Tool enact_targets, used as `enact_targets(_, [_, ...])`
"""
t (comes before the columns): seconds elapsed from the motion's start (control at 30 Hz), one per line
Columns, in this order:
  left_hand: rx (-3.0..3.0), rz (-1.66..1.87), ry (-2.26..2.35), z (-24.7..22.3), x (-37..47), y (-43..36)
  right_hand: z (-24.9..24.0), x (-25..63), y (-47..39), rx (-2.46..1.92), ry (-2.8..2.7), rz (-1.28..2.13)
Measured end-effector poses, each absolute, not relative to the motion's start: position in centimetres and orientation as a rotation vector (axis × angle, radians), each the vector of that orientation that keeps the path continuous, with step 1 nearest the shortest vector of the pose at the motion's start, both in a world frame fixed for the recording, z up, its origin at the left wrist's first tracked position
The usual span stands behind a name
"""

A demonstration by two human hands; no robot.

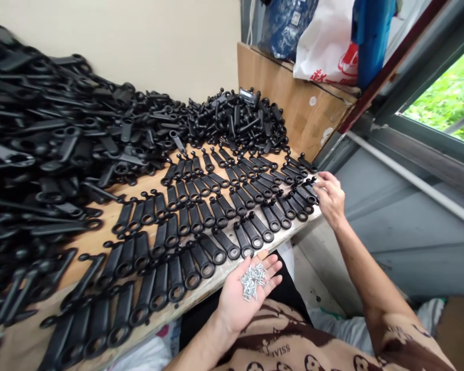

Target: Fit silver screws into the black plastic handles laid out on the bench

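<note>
Pale wall (pixel 139 46) behind a wooden table (pixel 87 242) lined with black levers (pixel 175 273); metal pins (pixel 253 281) heaped on the left hand (pixel 234 303).
Levers look light, stiff, probably smooth, best held by the flat shank; pins seem hard, slippery, easiest pinched singly. Left palm faces up, unclenched; right hand (pixel 330 198) reaches the rows' right end, its grip unclear.

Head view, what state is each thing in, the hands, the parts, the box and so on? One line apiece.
Left hand: palm up, open
Silver fasteners: loose, heaped in the left palm
Right hand: bent at the rows' right end; grip unclear
Rowed black parts: laid flat in rows
Black heap: jumbled, unsorted
Brown box: upright, bags on top
White bag: draped over the box's edge
</note>
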State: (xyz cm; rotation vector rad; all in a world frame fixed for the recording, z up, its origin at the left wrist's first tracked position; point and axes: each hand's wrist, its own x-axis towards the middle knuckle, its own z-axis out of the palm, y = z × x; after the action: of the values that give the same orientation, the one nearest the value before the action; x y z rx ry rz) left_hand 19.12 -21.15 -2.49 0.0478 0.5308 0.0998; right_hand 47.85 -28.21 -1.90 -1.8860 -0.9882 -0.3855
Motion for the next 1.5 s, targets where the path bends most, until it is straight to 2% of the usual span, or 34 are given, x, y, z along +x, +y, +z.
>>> enact_targets(0.2, [0.051,0.101,0.615,-2.4,19.9,-20.9,-4.1,54.0,-26.7,-2.007,-0.961,-0.613])
enact_targets(0.77, [0.056,0.100,0.639,-2.8,20.0,-21.0,-4.9,54.1,-25.5,-2.223,-1.125,-0.741])
enact_targets(1.17, [0.067,0.094,0.608,-2.4,19.7,-20.9,-3.9,52.7,-26.2,-2.268,-1.142,-0.650])
enact_targets(1.33, [0.071,0.107,0.586,-2.2,19.2,-21.0,-0.8,47.5,-28.0,-2.041,-1.180,-0.583])
enact_targets(1.5, [0.022,0.100,0.559,-2.1,19.2,-21.3,2.1,35.5,-29.7,-1.708,-1.877,-0.095])
